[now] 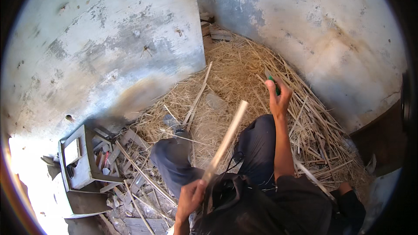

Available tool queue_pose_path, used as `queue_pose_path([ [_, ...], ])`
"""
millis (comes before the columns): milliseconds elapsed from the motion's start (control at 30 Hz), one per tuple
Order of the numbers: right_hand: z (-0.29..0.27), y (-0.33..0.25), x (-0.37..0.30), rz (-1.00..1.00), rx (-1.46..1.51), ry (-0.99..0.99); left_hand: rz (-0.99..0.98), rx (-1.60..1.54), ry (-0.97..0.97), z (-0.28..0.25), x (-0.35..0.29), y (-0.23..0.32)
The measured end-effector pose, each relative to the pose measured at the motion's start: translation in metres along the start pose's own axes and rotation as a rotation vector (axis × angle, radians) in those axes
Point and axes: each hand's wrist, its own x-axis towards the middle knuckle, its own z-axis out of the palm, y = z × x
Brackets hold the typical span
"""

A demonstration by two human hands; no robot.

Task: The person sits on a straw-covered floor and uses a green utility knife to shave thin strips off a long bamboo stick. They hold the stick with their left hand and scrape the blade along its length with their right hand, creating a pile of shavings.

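Observation:
My left hand (pixel 191 198) is closed around the lower end of a pale, flat bamboo strip (pixel 230 132), which slants up and to the right in front of my lap. Out over the shavings, my right hand (pixel 278 95) grips a knife (pixel 272 80) by its green handle. The short blade points up and left, apart from the strip. Fingers cover part of the handle. Both my knees, in dark trousers, are bent below the hands.
Thin shavings (pixel 235 61) and split strips (pixel 313 135) cover the floor. Worn walls (pixel 109 35) close in ahead and right. A wooden box (pixel 87 165) with small items stands left among scraps. At lower right shows a dark sleeve (pixel 352 211); whose, I cannot tell.

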Motion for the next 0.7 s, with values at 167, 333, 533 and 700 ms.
queue_pose_path([
  [167, 0.007, -0.039, -0.037, -0.038, 0.268, -0.431, 0.078, -0.037, 0.159, 0.000, 0.028, 0.009],
  [333, 0.021, -0.081, -0.070, 0.218, 0.559, -0.688, 0.153, 0.050, 0.219, 0.013, 0.049, 0.006],
  [533, 0.033, -0.089, -0.082, 0.456, 0.841, -0.736, 0.161, 0.159, 0.126, 0.016, 0.059, 0.012],
  [700, 0.032, -0.090, -0.080, 0.437, 0.745, -0.786, 0.271, -0.037, 0.157, 0.019, 0.077, 0.017],
])
